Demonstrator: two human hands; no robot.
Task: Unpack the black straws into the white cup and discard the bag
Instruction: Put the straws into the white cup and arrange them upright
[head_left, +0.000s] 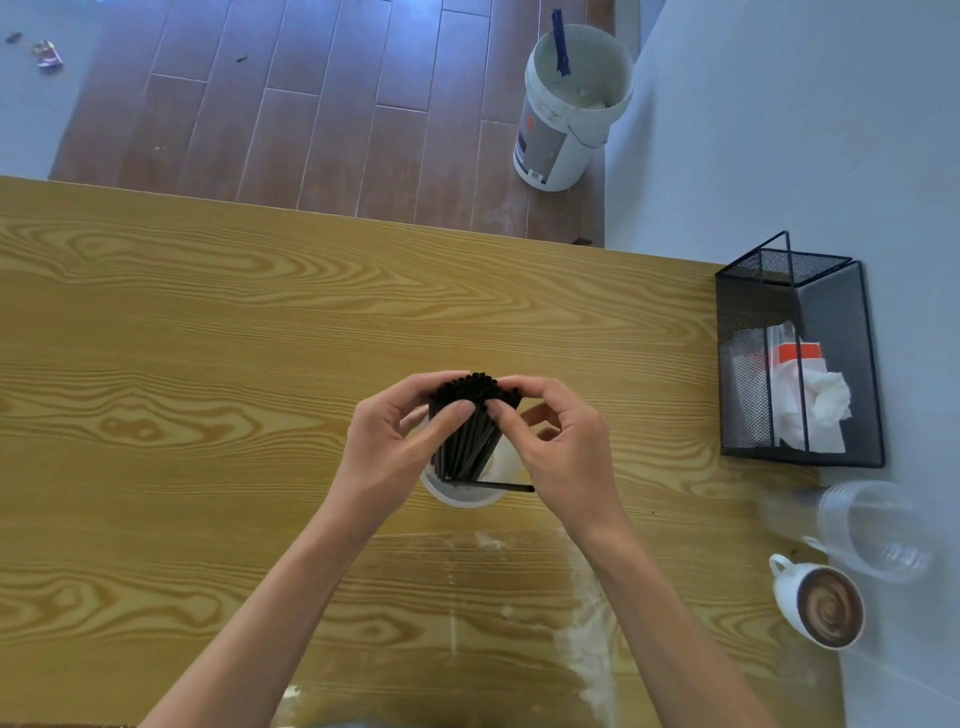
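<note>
While the black straws (467, 426) stand bunched in the white cup (467, 496) at the frame's centre, we pinch their tops — left hand (400, 441) and right hand (550, 441) both curled round the bundle, likely to settle it. One straw (504, 487) lies across the rim. The mesh bin (800, 358), right on the worktop (208, 338), may hold the bag — we cannot tell.

There is one view, from a camera on the person's head. It looks forward and steeply down at the wooden table (208, 322), close above it. The far floor (311, 104) shows at the top.
</note>
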